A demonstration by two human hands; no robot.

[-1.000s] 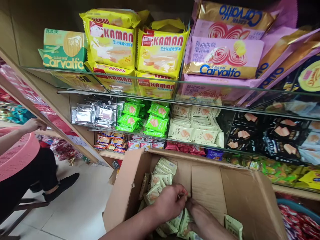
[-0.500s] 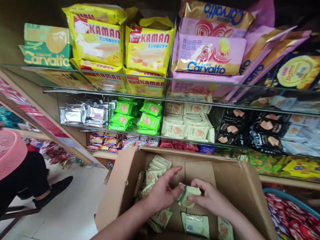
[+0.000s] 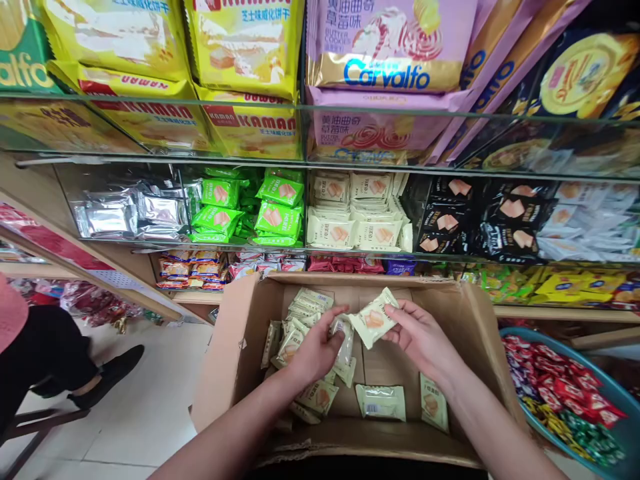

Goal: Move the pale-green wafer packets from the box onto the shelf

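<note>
My right hand (image 3: 417,333) is closed on a pale green snack packet (image 3: 374,319), pinching its right end above the open cardboard box (image 3: 480,347). The packet's printed face, with a pinkish cake picture, is turned up. My left hand (image 3: 317,350) curls its thumb and fingers around another pale packet (image 3: 345,353), partly hidden behind the thumb. More of these packets (image 3: 305,303) are heaped along the box's left side, some beneath my left hand. On the bottom of the box lie a single packet (image 3: 381,402) with its barcode side up and another packet (image 3: 434,401) by the right wall.
Behind the box, a glass shelf holds stacked cream packets (image 3: 357,213), green packets (image 3: 223,207) and black packets (image 3: 453,213). Larger biscuit packs (image 3: 390,53) fill the shelf above. A blue tub (image 3: 565,393) of wrapped sweets stands at right. A person's leg (image 3: 55,347) shows at left.
The view has moved closer and tilted down. My right hand has raised its packet and turned the printed face up. A packet now shows in my left hand.
</note>
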